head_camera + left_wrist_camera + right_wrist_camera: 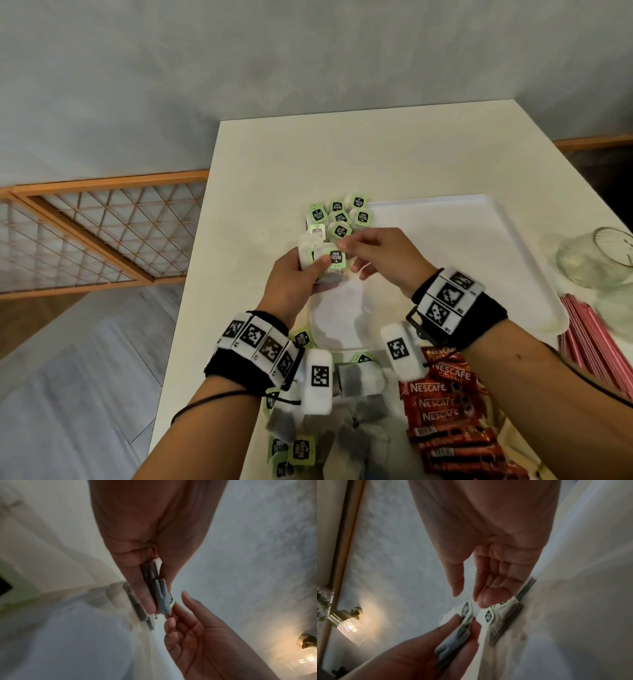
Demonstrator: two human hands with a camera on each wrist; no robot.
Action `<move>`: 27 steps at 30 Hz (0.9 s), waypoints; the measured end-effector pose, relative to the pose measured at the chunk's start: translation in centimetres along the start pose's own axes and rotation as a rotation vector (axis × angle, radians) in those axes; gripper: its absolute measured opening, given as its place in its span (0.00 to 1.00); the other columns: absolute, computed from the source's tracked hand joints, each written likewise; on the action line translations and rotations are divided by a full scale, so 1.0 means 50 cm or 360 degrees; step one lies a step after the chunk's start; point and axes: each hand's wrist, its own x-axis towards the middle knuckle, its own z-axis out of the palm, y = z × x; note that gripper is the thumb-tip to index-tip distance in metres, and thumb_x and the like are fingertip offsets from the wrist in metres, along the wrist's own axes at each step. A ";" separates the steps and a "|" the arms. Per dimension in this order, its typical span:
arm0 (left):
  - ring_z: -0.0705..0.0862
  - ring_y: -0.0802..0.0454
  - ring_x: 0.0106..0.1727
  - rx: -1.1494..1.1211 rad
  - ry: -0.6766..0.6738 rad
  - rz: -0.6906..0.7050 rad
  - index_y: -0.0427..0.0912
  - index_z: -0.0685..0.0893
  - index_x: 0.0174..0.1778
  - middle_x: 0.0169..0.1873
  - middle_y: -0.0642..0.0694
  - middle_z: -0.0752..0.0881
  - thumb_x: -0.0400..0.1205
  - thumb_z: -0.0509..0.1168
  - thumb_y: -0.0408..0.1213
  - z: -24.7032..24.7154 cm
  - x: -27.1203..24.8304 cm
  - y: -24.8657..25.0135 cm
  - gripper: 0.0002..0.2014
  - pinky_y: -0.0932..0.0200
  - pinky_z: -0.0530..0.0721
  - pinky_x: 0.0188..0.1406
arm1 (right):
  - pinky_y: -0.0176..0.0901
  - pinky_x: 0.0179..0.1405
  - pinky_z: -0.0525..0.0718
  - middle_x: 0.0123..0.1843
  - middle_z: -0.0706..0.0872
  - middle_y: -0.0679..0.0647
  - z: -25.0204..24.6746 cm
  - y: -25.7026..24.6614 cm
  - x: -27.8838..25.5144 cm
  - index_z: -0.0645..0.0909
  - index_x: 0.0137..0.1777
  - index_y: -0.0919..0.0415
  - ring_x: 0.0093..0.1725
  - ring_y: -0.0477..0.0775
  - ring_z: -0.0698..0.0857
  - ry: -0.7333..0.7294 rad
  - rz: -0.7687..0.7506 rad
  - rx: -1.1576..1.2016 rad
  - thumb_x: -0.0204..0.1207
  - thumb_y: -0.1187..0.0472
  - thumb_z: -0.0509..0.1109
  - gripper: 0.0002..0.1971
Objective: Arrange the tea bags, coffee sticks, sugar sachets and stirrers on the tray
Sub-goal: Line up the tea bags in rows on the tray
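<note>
My left hand [310,265] grips a small stack of tea bags [329,260] with green tags, held above the near left part of the white tray [462,246]. The left wrist view shows that stack [162,597] pinched between thumb and fingers. My right hand [349,255] hovers at the top tag with fingers relaxed. In the right wrist view this hand [469,599] holds nothing. Several tea bags [342,216] lie in rows at the tray's far left corner. Red coffee sticks [442,401] and loose tea bags [359,377] lie near me.
Pink stirrers [589,335] lie to the right of the tray, beside a tipped glass jar [596,260]. The table's left edge [191,274] drops to the floor next to a wooden lattice rail [102,222]. A wall lamp [349,627] glows behind.
</note>
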 end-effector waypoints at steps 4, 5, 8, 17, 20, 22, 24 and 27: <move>0.92 0.43 0.47 -0.0057 -0.0040 -0.0022 0.38 0.85 0.59 0.50 0.37 0.91 0.86 0.64 0.33 0.021 -0.005 0.005 0.09 0.52 0.91 0.46 | 0.39 0.30 0.87 0.34 0.84 0.59 -0.009 0.016 -0.016 0.85 0.55 0.73 0.28 0.49 0.82 0.0055 -0.0056 0.0110 0.75 0.74 0.73 0.09; 0.92 0.41 0.48 -0.0087 -0.0051 -0.0049 0.38 0.84 0.59 0.51 0.36 0.91 0.86 0.63 0.34 0.025 -0.005 0.005 0.09 0.50 0.91 0.47 | 0.38 0.30 0.87 0.35 0.84 0.60 -0.013 0.017 -0.016 0.85 0.54 0.73 0.28 0.48 0.82 0.0082 -0.0063 0.0113 0.75 0.74 0.72 0.09; 0.91 0.37 0.49 -0.0114 -0.0083 -0.0096 0.34 0.82 0.62 0.52 0.34 0.90 0.88 0.60 0.34 0.033 -0.006 0.005 0.12 0.48 0.91 0.49 | 0.37 0.30 0.86 0.35 0.84 0.61 -0.025 0.010 -0.018 0.85 0.55 0.71 0.28 0.47 0.82 0.0095 -0.0097 0.0106 0.74 0.74 0.73 0.10; 0.92 0.44 0.49 0.0072 -0.0147 -0.0036 0.38 0.83 0.63 0.53 0.40 0.91 0.87 0.62 0.34 0.040 -0.007 0.013 0.11 0.52 0.91 0.48 | 0.40 0.32 0.88 0.37 0.84 0.55 -0.040 0.006 -0.022 0.83 0.46 0.66 0.35 0.52 0.83 0.0019 0.0054 -0.0037 0.76 0.71 0.72 0.02; 0.92 0.42 0.50 0.0047 -0.0104 -0.0038 0.40 0.86 0.57 0.52 0.41 0.91 0.87 0.61 0.34 0.025 -0.004 0.017 0.09 0.51 0.91 0.49 | 0.40 0.30 0.88 0.36 0.84 0.60 -0.065 0.008 -0.020 0.82 0.48 0.70 0.32 0.53 0.83 -0.0043 0.0149 -0.0064 0.77 0.72 0.71 0.02; 0.91 0.39 0.51 0.0010 -0.0062 -0.0067 0.39 0.86 0.51 0.50 0.38 0.90 0.87 0.60 0.34 0.016 0.000 0.021 0.09 0.48 0.90 0.52 | 0.41 0.31 0.89 0.36 0.84 0.62 -0.085 0.014 -0.009 0.83 0.48 0.72 0.30 0.53 0.83 -0.0038 0.0206 -0.0204 0.76 0.73 0.71 0.03; 0.91 0.36 0.50 -0.0057 -0.0021 -0.0128 0.36 0.84 0.49 0.48 0.36 0.90 0.86 0.59 0.32 0.008 0.006 0.024 0.09 0.45 0.90 0.53 | 0.44 0.34 0.89 0.35 0.85 0.63 -0.101 0.022 0.008 0.84 0.44 0.69 0.31 0.55 0.84 0.0018 0.0241 -0.0337 0.75 0.72 0.73 0.00; 0.91 0.35 0.50 -0.0107 0.0007 -0.0182 0.28 0.81 0.58 0.49 0.34 0.91 0.86 0.55 0.31 0.006 0.015 0.024 0.13 0.43 0.90 0.52 | 0.44 0.34 0.87 0.32 0.86 0.61 -0.111 0.029 0.043 0.85 0.40 0.65 0.31 0.56 0.85 0.0156 0.0253 -0.0472 0.73 0.71 0.75 0.03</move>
